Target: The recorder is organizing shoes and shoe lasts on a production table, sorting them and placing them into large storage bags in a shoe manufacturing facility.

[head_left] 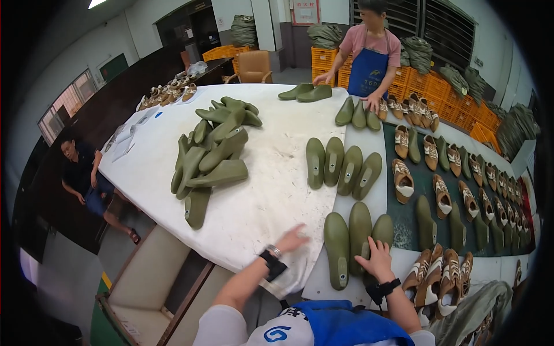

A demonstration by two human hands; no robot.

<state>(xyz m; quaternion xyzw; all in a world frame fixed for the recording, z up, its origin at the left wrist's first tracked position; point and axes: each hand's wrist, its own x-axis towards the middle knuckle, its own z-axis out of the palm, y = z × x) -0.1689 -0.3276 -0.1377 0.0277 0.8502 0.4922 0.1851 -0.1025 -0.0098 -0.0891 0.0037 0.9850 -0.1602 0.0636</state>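
Observation:
Three green shoe lasts (pixel 336 248) lie side by side near me, toes pointing away. My right hand (pixel 378 262) grips the heel end of the rightmost shoe last (pixel 382 229), its thumb near the middle one; the palm hides part of the last. Over the white cloth, left of these lasts, my left hand (pixel 293 238) is open, fingers outstretched and holding nothing. Just beyond, several more green lasts (pixel 333 161) form a row. A loose heap of green lasts (pixel 213 147) covers part of the cloth at the left.
Brown-and-white shoes (pixel 441 196) alternate with lasts on a dark green mat at the right. More shoes (pixel 438 282) stand near my right arm. Across the table, a co-worker in a blue apron (pixel 372 72) touches lasts and shoes. Another person (pixel 86 173) sits at the left. Orange crates (pixel 415 86) are stacked behind.

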